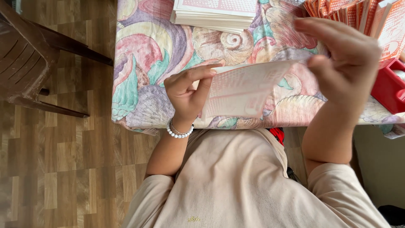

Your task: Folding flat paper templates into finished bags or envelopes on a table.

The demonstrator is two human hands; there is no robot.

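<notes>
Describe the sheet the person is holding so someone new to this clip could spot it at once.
Start at the table covered by a pastel seashell-print cloth. Just above its near edge, the left hand and right hand hold one thin pale sheet with faint pink print. Unlike the flat stack of sheets at the far edge, it is single and lifted.

The left hand (pixel 188 90) pinches the near-left edge of a pale printed sheet (pixel 244 88) between thumb and fingers, a white bead bracelet (pixel 179 132) round its wrist. The right hand (pixel 344 59) holds the sheet's far-right corner, which lifts slightly above the table (pixel 143 55), covered in a shell-patterned cloth. A stack of similar sheets (pixel 215 14) lies at the table's far edge. Folded orange-printed papers (pixel 358 14) stand beyond the right hand, beside what seems to be a red tray (pixel 388 86). A brown plastic chair (pixel 29 55) stands left on the wood-look floor (pixel 76 169).
</notes>
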